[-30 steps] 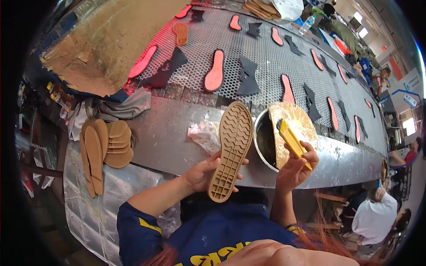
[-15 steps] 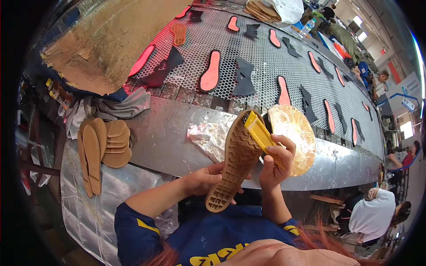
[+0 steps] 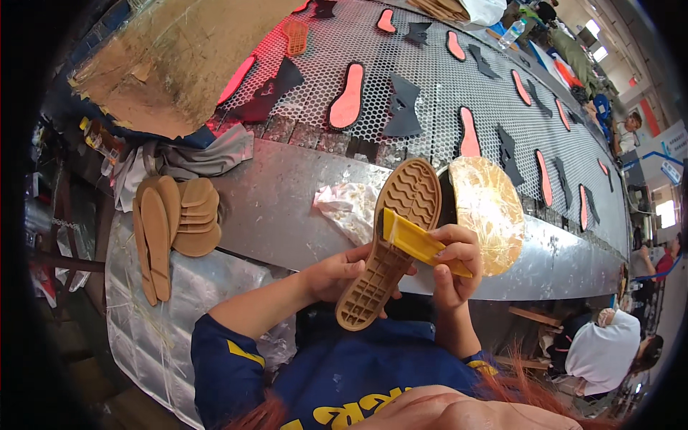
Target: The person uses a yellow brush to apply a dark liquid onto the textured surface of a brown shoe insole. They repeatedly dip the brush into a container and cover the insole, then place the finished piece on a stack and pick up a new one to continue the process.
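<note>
Sole of tan moulded rubber (image 3: 383, 264), long and rounded at both ends, is held up before the person's chest, at the near edge of a silver metal table (image 3: 279, 186). Its long axis slants from lower left, near the body, to upper right, away from it; the wavy-tread end points up and right, the grid-patterned end down and left, with the tread facing up. One flat yellow tool (image 3: 416, 241) lies over its middle, slanting down to the right; from here I cannot tell whether it presses on the rubber. Beyond, I count at least ten pink shoe-shaped pieces (image 3: 347, 97) on a grey mesh surface (image 3: 441, 86), black cut pieces (image 3: 403, 106) beside many of them, and one second tan sole (image 3: 295, 37) under reddish light. One round golden disc (image 3: 491, 208) stands just right of the tool. The left hand (image 3: 340, 276) is closed around the sole's left edge, thumb in front, fingertips showing past the right edge. The right hand (image 3: 459, 269) pinches the yellow tool's outer end between thumb and bent fingers.
</note>
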`<state>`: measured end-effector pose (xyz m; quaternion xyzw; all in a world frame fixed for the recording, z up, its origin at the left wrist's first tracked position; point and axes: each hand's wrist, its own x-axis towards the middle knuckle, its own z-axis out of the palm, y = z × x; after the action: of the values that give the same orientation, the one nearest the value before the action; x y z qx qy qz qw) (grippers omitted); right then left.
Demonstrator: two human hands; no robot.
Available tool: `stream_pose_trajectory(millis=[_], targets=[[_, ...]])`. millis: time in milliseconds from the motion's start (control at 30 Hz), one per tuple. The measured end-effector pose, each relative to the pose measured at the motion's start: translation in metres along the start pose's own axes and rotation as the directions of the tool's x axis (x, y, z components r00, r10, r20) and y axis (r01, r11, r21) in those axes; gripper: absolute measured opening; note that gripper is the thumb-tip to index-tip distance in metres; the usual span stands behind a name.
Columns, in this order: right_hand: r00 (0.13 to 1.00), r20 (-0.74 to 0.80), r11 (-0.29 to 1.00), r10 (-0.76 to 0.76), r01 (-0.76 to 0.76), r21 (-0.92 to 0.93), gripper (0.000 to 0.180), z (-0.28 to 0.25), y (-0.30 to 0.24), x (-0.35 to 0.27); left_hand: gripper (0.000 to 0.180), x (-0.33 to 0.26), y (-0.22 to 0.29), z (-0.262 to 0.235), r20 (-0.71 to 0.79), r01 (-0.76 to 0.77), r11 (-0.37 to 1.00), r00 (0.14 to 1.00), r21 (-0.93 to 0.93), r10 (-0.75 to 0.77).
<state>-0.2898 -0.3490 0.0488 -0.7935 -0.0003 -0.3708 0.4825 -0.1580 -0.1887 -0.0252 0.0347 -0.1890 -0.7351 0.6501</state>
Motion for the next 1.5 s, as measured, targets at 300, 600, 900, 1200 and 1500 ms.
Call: stream_pose_trajectory(millis=[300,600,900,1200,1500], targets=[[0.997,0.038,0.995,0.069,-0.072,0.066,0.019,0.009,-0.002,-0.021,0.073,-0.001,-0.003,-0.007,-0.074,-0.097,0.995,0.993,-0.028,0.094],[0.987,0.159,1.0,-0.001,0.0,0.008,0.025,0.017,-0.02,-0.025,0.078,0.011,-0.003,-0.007,-0.184,-0.277,0.961,0.944,0.005,0.273],[0.966,0.258,0.995,0.016,-0.042,0.092,0.024,0.012,-0.033,-0.026,0.077,0.011,0.001,-0.004,-0.253,-0.287,0.956,0.931,-0.054,0.265],[0.926,0.276,0.819,0.256,-0.36,0.447,0.017,0.008,-0.019,-0.024,0.078,0.009,0.0,-0.009,-0.265,-0.278,0.96,0.929,-0.038,0.258],[0.859,0.441,0.689,0.26,-0.485,0.538,0.013,0.002,0.001,0.003,0.077,0.011,-0.003,-0.01,-0.253,-0.238,0.97,0.943,-0.056,0.217]])
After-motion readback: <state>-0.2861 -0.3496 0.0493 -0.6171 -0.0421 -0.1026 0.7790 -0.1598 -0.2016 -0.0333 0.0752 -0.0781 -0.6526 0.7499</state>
